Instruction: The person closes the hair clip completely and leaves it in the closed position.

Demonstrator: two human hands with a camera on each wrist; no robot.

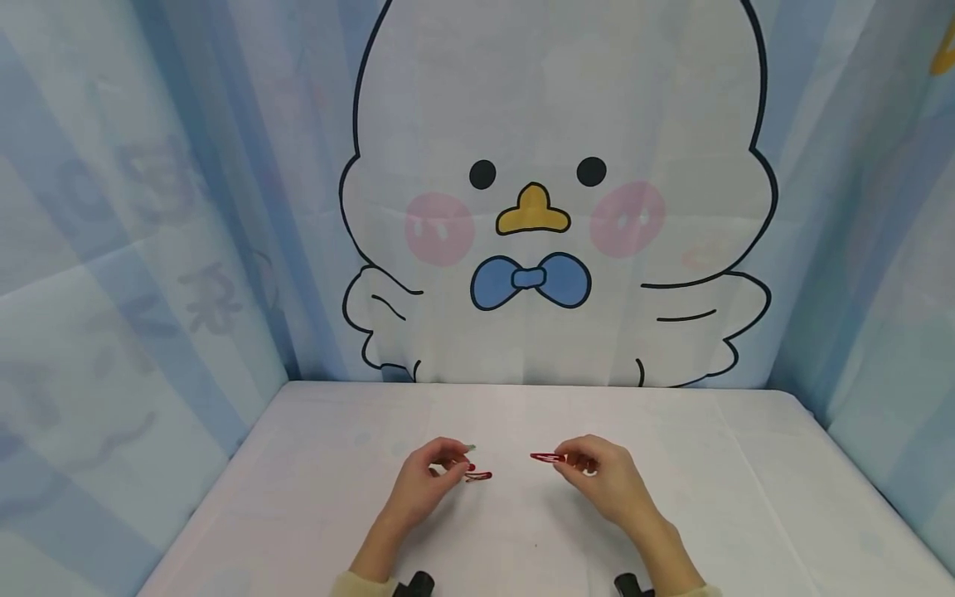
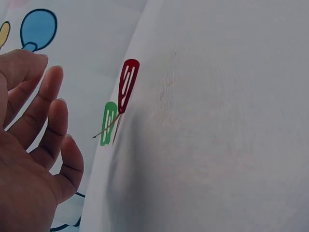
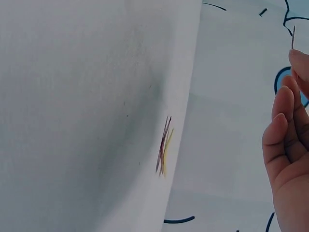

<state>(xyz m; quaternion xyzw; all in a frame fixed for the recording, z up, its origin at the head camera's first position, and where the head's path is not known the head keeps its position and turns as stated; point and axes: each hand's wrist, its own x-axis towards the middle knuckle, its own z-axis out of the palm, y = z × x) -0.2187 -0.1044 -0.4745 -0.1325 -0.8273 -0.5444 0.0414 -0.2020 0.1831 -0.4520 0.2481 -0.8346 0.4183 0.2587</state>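
Note:
My right hand (image 1: pixel 603 474) pinches a red snap hair clip (image 1: pixel 545 457) between thumb and fingers. In the right wrist view, the clip (image 3: pixel 293 37) shows edge-on above the fingertips. My left hand (image 1: pixel 427 479) has its thumb and index tips close together beside another red hair clip (image 1: pixel 481 476). A green bit (image 1: pixel 470 448) shows behind its fingers. In the left wrist view, a red clip (image 2: pixel 129 84) and a green clip (image 2: pixel 109 123) appear apart from the visible fingers (image 2: pixel 58 116). Whether something sits between thumb and index is hidden.
In the right wrist view, several thin dark red and yellow strips (image 3: pixel 163 152) lie near the table's edge line. The white-covered table (image 1: pixel 716 497) spreads under both hands. Behind it hangs a curtain (image 1: pixel 537 99) with a cartoon bird; more curtain flanks both sides.

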